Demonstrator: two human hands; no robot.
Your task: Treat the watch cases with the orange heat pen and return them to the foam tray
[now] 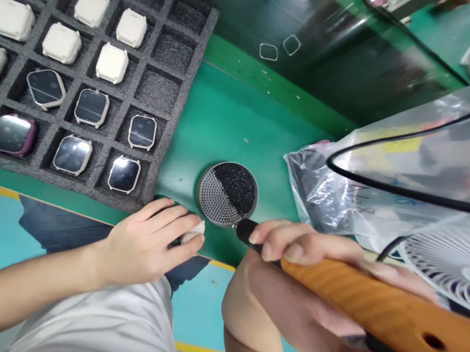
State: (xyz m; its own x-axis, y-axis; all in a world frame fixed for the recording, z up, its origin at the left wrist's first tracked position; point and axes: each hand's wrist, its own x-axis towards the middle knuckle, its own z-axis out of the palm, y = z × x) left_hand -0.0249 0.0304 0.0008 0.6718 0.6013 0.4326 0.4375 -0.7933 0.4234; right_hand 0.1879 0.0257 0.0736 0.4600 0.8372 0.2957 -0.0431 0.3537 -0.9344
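— Checking left hand (147, 245). Wrapped around what?

— Around a small white part (194, 232), mostly covered by curled fingers. Held at the front edge of the green bench (225, 121), between foam tray (192, 69) and round dish (219, 202). Can't tell which face is up.

— Copy. And right hand (321, 246)?

— Closed around an orange tool (374, 308) with black nose (246, 232). Pointing left, with metal tip (234, 225) next to the dish's near rim. Can't confirm contact.

— Seeing anything in the dish?

— Dotted gray on one half, dark and grainy on the other.

— And in the tray?

— White watch cases (113, 63) in the far rows; dark-faced watches (124, 175) in the near ones, including a purple-rimmed watch (14, 134). One per filled pocket.

— Noting anything on the right?

— Clear plastic bag (332, 205), black cable (417, 197) across it, white fan (463, 269) nearer.
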